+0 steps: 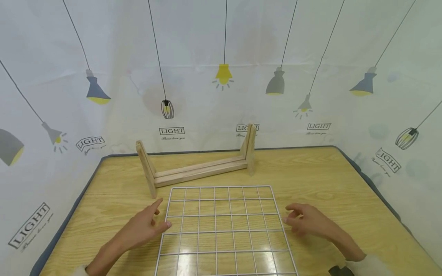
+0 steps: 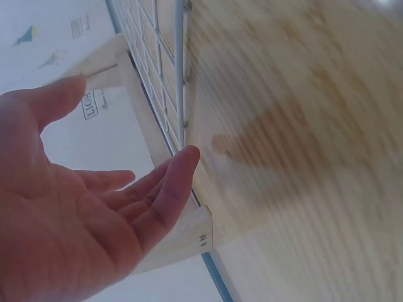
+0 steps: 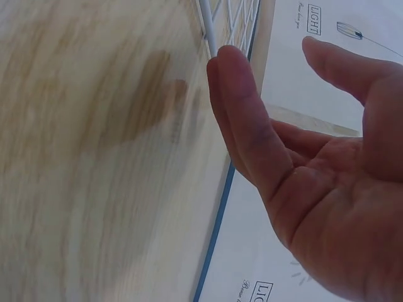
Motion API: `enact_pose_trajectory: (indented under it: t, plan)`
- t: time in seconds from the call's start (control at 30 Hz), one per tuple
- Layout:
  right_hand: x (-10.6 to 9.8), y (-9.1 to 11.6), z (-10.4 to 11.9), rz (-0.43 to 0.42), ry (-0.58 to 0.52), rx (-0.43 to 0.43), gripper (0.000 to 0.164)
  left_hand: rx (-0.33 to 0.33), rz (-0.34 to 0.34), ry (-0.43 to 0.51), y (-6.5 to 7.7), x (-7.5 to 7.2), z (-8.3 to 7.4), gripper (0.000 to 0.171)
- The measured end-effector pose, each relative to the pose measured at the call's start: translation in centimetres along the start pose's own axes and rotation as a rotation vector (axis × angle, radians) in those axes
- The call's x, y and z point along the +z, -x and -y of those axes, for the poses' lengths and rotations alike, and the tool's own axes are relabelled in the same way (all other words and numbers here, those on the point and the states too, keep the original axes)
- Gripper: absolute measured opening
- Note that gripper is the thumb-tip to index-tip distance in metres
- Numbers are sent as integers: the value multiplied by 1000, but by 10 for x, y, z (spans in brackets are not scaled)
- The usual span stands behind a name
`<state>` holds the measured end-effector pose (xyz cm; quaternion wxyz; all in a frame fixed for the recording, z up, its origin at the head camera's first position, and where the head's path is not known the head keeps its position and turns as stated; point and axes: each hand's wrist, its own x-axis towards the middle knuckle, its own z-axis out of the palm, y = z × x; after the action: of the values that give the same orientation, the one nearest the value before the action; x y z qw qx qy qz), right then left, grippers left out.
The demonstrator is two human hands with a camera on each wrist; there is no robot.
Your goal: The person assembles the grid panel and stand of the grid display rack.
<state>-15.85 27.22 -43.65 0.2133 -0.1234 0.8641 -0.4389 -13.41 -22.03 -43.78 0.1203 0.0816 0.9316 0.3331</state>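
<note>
The wire grid [image 1: 215,232] lies on the table [image 1: 345,184] between our left hand [image 1: 138,229] and right hand [image 1: 313,222], probably so both side edges are within reach. Our fingers are loosely open beside those edges, holding nothing; we cannot tell whether any touch. The wooden stand [image 1: 203,174] sits behind, likely to leave the grid room.

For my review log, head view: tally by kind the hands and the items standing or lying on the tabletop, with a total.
White wire grid panel: 1
Wooden stand: 1
Hands: 2 (left hand, right hand)
Total: 4
</note>
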Motion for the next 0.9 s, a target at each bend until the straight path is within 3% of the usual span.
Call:
enact_pose_trajectory:
  t: [0.4,0.57,0.9]
  plan:
    - [11,-3,-3,40,7,20,59,-23,49,90,-3,9,-6,80]
    - [16,-5,-5,49,-28,5,56,-19,44,103,-4,12,-5,76]
    - [23,-6,-7,6,-28,9,53,-82,1,108,-5,19,-13,74]
